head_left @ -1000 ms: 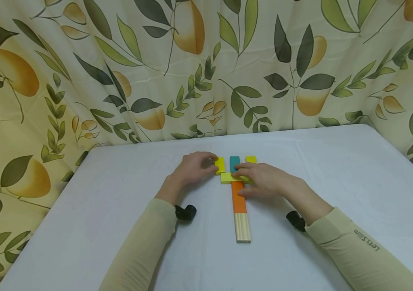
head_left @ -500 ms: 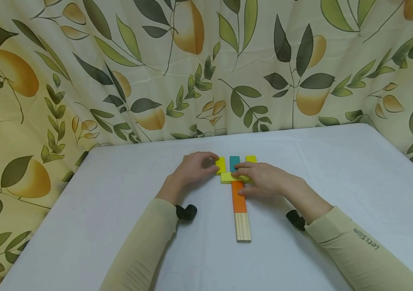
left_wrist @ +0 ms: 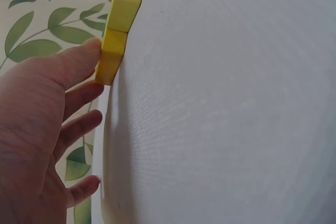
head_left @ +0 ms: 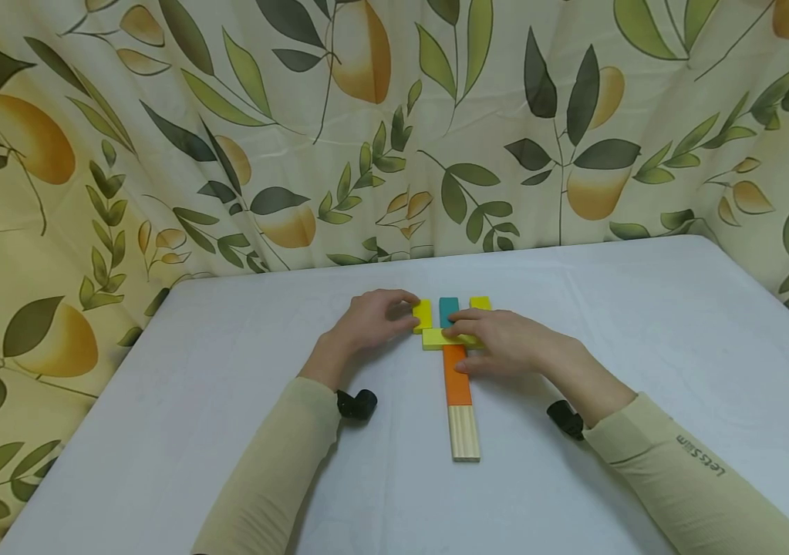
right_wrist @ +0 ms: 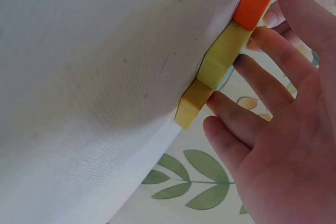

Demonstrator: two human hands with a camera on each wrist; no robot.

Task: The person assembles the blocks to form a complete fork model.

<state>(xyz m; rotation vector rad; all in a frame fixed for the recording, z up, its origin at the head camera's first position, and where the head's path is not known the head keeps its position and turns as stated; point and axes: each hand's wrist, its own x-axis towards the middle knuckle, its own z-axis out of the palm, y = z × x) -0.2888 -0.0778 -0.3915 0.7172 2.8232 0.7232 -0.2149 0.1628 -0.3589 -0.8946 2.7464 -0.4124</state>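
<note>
My left hand (head_left: 373,320) pinches a small yellow block (head_left: 423,314) between thumb and index finger, the other fingers spread behind it in the left wrist view. That block meets the left end of a yellow-green crosswise block (head_left: 433,340). Fingers of my right hand (head_left: 508,343) lie on the yellow-green block, hiding its right part, while the thumb touches an orange block (head_left: 457,385) below it. Beyond the crosswise block stand a teal block (head_left: 448,311) and a second yellow block (head_left: 480,303), the latter partly covered by the right hand.
A bare wooden block (head_left: 464,435) with grooves continues the line from the orange block toward me. All lie flat on a white cloth-covered table (head_left: 227,347). A curtain (head_left: 394,177) printed with leaves and fruit hangs behind the table's far edge.
The left yellow block has shifted very slightly to the right together with my left hand. The right hand and the other blocks look the same.
</note>
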